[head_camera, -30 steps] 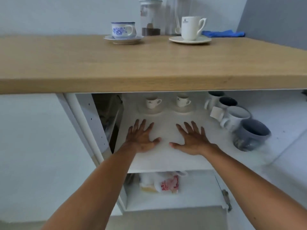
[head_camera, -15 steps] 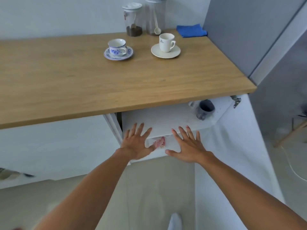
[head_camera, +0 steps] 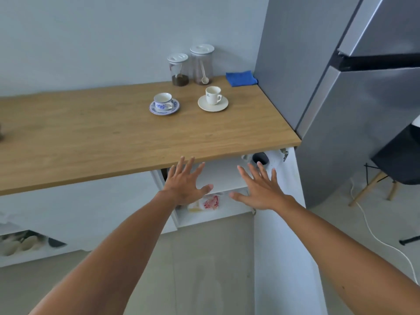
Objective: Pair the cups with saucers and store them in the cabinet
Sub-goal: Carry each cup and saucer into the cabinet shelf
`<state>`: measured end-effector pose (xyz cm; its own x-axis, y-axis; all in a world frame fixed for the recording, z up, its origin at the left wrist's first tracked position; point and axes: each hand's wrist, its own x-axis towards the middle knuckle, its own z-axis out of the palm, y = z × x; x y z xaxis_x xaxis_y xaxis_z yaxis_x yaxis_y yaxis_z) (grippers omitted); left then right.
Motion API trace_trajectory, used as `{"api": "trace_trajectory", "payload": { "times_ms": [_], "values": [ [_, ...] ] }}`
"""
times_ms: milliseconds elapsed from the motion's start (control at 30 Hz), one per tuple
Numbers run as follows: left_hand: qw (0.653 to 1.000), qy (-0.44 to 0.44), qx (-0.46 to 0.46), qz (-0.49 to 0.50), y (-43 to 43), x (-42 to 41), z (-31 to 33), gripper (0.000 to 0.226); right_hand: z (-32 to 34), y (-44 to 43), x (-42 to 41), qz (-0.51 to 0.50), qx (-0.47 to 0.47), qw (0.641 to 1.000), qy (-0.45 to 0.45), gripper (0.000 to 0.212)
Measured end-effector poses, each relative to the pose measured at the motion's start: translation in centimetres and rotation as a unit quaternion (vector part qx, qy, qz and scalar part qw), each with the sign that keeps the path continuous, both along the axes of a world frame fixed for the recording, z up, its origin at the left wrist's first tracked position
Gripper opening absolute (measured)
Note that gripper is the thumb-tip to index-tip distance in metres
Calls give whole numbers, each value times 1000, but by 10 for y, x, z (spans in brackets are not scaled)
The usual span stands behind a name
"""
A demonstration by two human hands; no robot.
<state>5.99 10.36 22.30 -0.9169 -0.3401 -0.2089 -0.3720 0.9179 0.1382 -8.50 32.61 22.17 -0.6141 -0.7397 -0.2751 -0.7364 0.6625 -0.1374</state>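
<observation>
On the wooden counter (head_camera: pixel 95 137) a blue-patterned cup (head_camera: pixel 162 101) stands on its matching saucer (head_camera: pixel 164 109). To its right a plain white cup (head_camera: pixel 213 95) stands on a white saucer (head_camera: pixel 212 105). Below the counter's front edge the cabinet (head_camera: pixel 222 178) stands open, with a white shelf inside. My left hand (head_camera: pixel 185 184) and my right hand (head_camera: pixel 259 189) hover in front of the opening, palms down, fingers spread, holding nothing. The counter hides most of the shelf.
Two lidded jars (head_camera: pixel 191 67) and a blue cloth (head_camera: pixel 241 78) sit at the back of the counter. A grey fridge (head_camera: pixel 341 98) rises on the right. A dark mug (head_camera: pixel 260 158) shows on the shelf, a red-printed bag (head_camera: pixel 210 202) below. The open cabinet door (head_camera: pixel 284 246) hangs at right.
My view has risen from inside the cabinet to above the counter. Both hands have pulled back out of the shelf and lifted to the counter's front edge.
</observation>
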Motion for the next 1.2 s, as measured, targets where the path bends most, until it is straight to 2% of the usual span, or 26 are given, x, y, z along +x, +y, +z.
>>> {"api": "trace_trajectory", "payload": {
  "times_ms": [133,467,700,867,1067,1200],
  "values": [
    [1000,18,-2,22,-10,-11,22,93,22,-4,-21,0,2,1000,14,106],
    [998,51,-21,32,-83,-105,43,90,45,-79,-125,-13,0,998,54,109],
    [999,44,7,22,-157,-204,37,89,47,-155,-209,-59,-2,998,33,107],
    [995,52,70,49,-188,-259,24,88,38,-200,-262,-63,19,998,5,104],
    [987,69,77,126,-217,-318,3,83,18,-250,-324,-52,16,998,-32,102],
    [977,58,113,171,-234,-346,-10,78,3,-277,-360,-39,-12,998,-48,99]
  ]
}}
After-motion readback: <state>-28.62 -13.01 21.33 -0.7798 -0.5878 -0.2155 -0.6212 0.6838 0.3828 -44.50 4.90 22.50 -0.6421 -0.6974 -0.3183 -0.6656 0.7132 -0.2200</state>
